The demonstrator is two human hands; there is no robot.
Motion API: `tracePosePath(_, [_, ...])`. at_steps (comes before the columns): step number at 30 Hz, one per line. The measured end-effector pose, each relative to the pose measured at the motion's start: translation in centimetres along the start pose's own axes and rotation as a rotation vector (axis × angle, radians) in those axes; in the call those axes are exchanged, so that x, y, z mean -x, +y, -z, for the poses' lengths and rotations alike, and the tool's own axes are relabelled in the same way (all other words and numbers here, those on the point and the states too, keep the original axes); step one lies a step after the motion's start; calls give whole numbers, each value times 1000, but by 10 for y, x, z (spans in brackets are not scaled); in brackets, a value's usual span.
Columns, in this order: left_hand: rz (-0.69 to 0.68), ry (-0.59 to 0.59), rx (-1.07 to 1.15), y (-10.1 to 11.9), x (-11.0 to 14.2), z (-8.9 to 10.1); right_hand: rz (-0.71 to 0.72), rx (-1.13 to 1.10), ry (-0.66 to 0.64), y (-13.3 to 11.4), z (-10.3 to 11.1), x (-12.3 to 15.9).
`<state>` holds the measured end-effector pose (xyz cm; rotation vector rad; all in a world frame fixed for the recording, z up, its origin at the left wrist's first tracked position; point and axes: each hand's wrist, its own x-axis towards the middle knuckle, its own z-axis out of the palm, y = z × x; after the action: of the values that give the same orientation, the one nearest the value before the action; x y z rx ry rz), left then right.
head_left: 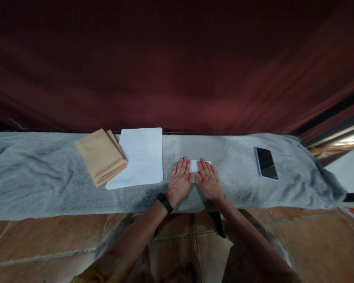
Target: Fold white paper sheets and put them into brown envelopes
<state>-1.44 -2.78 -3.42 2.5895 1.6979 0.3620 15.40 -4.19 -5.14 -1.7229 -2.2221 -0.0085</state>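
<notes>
A small folded piece of white paper [194,166] lies on the grey cloth [227,151], mostly covered by my two hands. My left hand [180,179] rests flat on its left part, fingers stretched away from me, a dark band around the wrist. On the right part my right hand [209,180] lies flat too, its fingers extended. Between the hands a strip of the paper shows, and a corner sticks out past the right fingertips. How the paper is folded underneath cannot be seen.
To the left lies a stack of white paper sheets [143,157], partly under a pile of brown envelopes [102,155]. A phone with a purple case [266,163] lies at the right. Dark red fabric [177,78] hangs behind. Floor tiles [177,251] show below the cloth-covered surface.
</notes>
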Motion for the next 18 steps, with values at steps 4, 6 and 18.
tracePosePath(4, [20, 13, -11, -4, 3, -2, -4, 3, -1, 6, 0, 1])
tracePosePath(6, [26, 28, -16, -5, 4, -3, -7, -1, 0, 10, -1, 1])
tracePosePath(18, [31, 25, -13, -3, -12, 2, -26, -10, 2, 12, 2, 3])
